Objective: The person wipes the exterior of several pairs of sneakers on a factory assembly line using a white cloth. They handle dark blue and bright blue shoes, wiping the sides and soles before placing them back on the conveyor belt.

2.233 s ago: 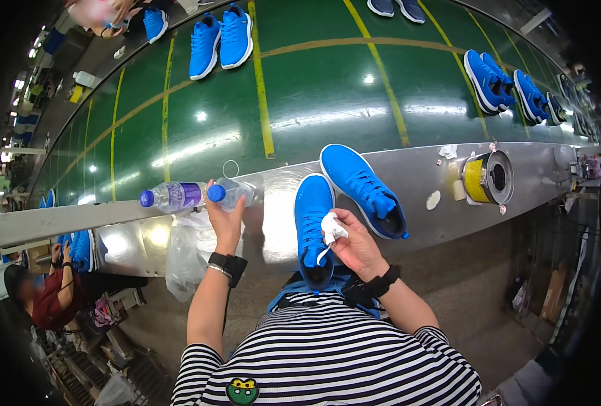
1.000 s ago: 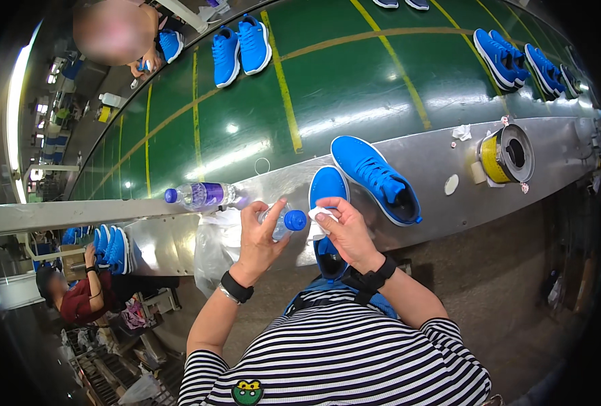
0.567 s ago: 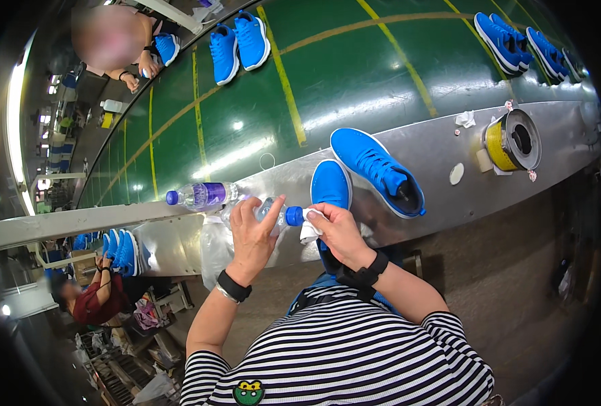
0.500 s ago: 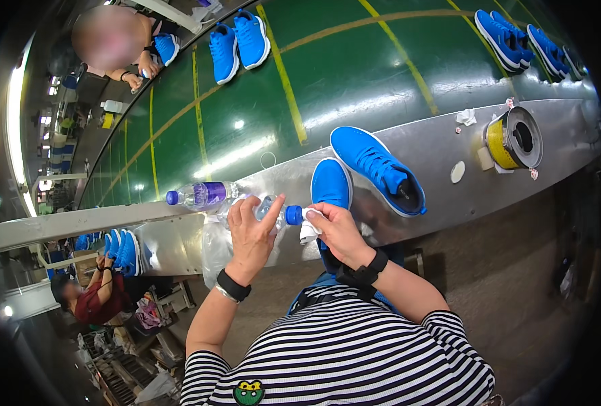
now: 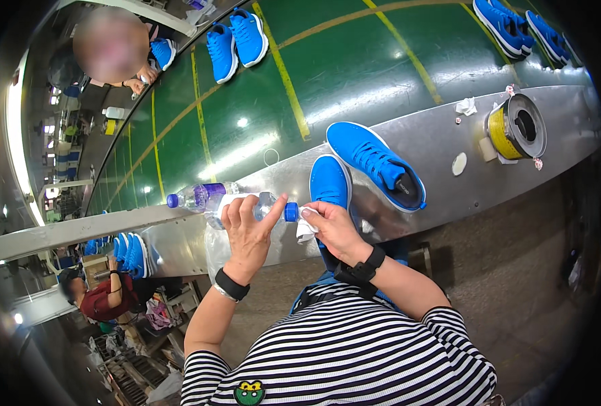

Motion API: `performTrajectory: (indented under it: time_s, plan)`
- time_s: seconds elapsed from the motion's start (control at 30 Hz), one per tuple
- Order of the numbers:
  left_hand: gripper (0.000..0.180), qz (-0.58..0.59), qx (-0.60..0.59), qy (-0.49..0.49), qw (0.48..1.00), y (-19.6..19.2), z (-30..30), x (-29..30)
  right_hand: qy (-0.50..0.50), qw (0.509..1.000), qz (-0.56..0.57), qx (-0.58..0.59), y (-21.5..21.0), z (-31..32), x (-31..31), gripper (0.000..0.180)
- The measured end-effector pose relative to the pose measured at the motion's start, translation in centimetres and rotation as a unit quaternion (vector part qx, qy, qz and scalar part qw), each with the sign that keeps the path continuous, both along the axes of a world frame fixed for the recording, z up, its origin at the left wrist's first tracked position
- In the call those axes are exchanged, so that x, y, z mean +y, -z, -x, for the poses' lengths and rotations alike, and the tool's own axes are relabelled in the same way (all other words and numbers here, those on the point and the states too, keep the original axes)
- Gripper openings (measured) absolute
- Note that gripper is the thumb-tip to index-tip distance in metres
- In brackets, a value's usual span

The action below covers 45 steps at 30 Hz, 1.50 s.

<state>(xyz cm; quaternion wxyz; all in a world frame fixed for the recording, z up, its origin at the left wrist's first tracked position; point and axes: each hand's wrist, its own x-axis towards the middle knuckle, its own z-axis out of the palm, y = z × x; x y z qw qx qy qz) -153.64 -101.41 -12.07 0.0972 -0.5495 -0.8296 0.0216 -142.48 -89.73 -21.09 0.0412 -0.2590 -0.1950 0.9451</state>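
A clear plastic bottle with a blue cap point(image 5: 291, 212) lies tilted sideways in my left hand point(image 5: 249, 233), its fingers curled over the body and the index finger stretched along it. Pinched in my right hand point(image 5: 339, 233) is a crumpled white cloth or tissue point(image 5: 306, 229), held against the cap end. Just beyond my right hand, a blue sneaker point(image 5: 329, 177) rests on the metal ledge. Its mate, another blue sneaker point(image 5: 376, 162), sits beside it to the right.
A second bottle with a purple label point(image 5: 205, 196) lies left of my hands. Right along the metal ledge point(image 5: 442, 183) stands a yellow-banded round can point(image 5: 510, 134). Beyond runs a green conveyor belt point(image 5: 341, 74) carrying more blue sneakers point(image 5: 249, 39). Two co-workers are at the left.
My hands keep nearly the same pose, with the bottle and cloth still together. The view has shifted slightly. The co-worker at the lower left has changed arm position.
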Motion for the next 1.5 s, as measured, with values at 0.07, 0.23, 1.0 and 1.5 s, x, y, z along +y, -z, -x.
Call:
performTrajectory:
  time_s: [0.07,0.23,1.0,1.5]
  plan:
    - [0.074,-0.001,0.014,0.007,1.000,0.0,0.0,0.1,0.000,1.000,0.001,0.007,0.4,0.0,-0.1,0.016]
    - [0.070,-0.064,-0.088,-0.062,0.992,1.4,0.4,0.4,0.020,1.000,0.006,0.005,-0.1,-0.7,1.0,0.017]
    - [0.104,0.037,-0.506,-0.277,0.816,10.6,-2.8,8.4,0.091,0.901,-0.376,-0.198,8.5,-5.2,4.1,0.017]
    - [0.094,-0.143,-0.744,-0.225,0.613,11.2,-0.7,3.9,0.037,0.844,-0.504,-0.181,6.7,-2.6,2.9,0.014]
